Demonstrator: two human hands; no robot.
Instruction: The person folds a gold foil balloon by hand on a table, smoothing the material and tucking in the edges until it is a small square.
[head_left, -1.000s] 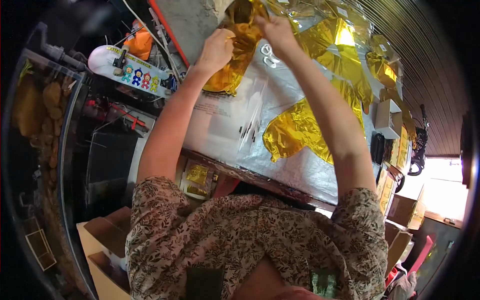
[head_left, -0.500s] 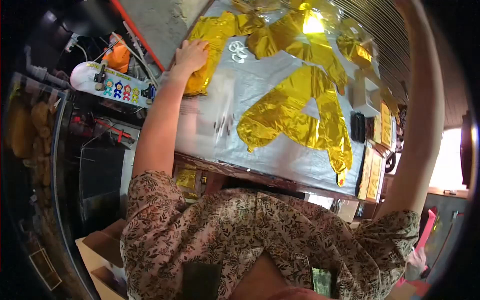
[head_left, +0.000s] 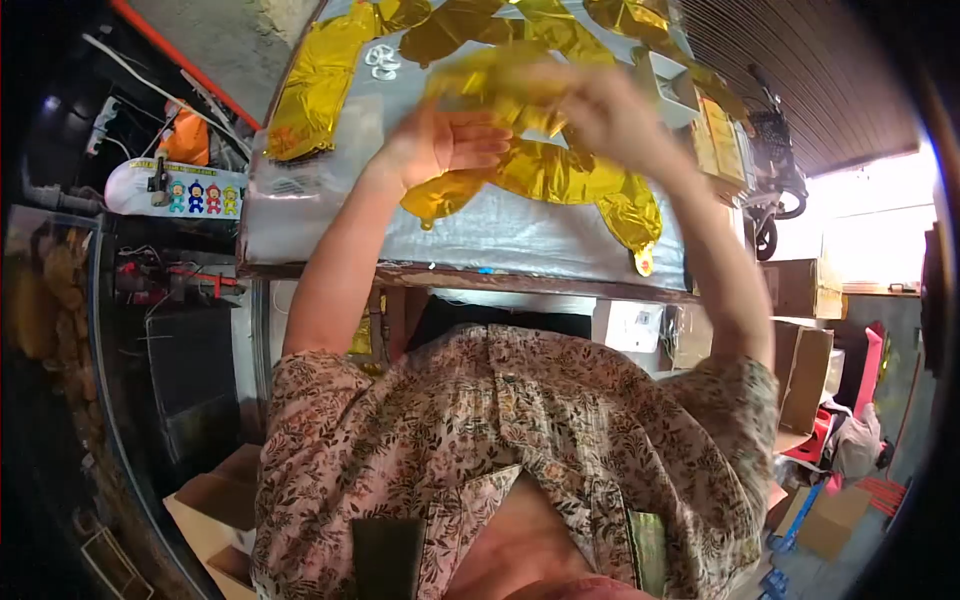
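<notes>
A person in a floral shirt (head_left: 520, 440) holds a crinkled gold foil balloon (head_left: 490, 85) above a counter (head_left: 520, 235) covered in silvery sheeting. The left hand (head_left: 445, 145) is spread, palm and fingers against the foil's underside, its grip loose rather than clenched. The right hand (head_left: 610, 115), blurred, pinches the balloon's upper edge. Beneath them a second, larger foil balloon (head_left: 575, 185) lies flat and deflated on the counter, one rounded end near the front edge. A third, long piece of foil (head_left: 315, 85) lies at the counter's left; more gold foil crowds the far edge, too tangled to count. A small white box (head_left: 675, 90) stands at the right. To the left, a white skateboard (head_left: 170, 190) bears four cartoon figures.
</notes>
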